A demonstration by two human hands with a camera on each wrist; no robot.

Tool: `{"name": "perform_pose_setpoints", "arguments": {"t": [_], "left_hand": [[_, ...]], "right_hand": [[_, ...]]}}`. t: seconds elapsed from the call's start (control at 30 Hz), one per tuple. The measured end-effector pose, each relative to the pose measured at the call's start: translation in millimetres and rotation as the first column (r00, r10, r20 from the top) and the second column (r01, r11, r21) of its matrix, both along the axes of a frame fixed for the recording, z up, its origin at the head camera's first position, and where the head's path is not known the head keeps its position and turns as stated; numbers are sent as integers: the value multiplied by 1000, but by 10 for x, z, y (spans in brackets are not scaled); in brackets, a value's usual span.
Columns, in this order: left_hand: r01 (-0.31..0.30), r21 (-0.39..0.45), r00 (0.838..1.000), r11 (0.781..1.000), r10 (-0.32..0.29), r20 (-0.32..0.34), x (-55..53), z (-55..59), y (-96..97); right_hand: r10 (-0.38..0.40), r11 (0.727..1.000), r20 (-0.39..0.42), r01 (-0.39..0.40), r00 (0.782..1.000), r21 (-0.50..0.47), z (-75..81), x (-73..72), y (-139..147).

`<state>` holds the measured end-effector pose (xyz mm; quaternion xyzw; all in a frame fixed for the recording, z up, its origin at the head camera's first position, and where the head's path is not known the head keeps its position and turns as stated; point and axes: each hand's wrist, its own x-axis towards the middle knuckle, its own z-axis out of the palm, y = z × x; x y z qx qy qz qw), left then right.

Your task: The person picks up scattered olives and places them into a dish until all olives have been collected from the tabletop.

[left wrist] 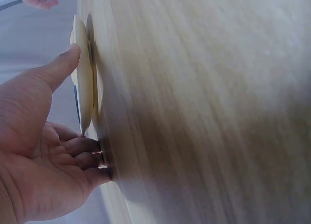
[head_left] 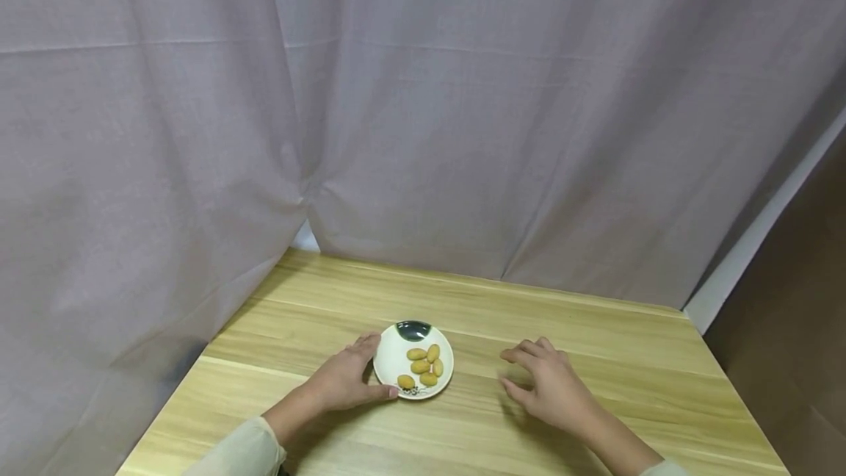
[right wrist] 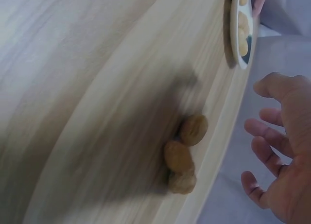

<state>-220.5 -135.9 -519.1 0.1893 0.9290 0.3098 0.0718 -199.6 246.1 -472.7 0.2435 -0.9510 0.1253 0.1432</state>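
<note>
A small round white plate (head_left: 388, 364) with a dark green patch on its far rim holds several oval yellow-orange pieces (head_left: 420, 366). My left hand (head_left: 340, 380) holds the plate's left side, thumb on the near rim and fingers around the far-left edge. In the left wrist view that thumb touches the plate's rim (left wrist: 85, 90), and some fingertips reach the table. To the plate's right, my right hand (head_left: 555, 388) hovers with loosely bent, parted fingers and holds nothing. Three similar oval pieces (right wrist: 178, 156) lie close together on the table near it; the head view hides them.
The wooden table (head_left: 370, 278) has light striped grain. Grey cloth (head_left: 429, 131) hangs along its back and left side. At the right edge stands a brown surface (head_left: 786, 329).
</note>
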Motion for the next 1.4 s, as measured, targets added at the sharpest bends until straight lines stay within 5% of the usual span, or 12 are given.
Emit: {"name": "perform_pose_setpoints", "arguments": {"t": [0.7, 1.4], "left_hand": [[-4, 13, 1000, 1000, 4, -10, 1, -35, 5], [-9, 10, 1000, 1000, 9, 1, 8, -14, 7]], "right_hand": [[-73, 997, 98, 69, 993, 42, -183, 38, 403], [-13, 999, 140, 7, 990, 46, -314, 75, 369]]}}
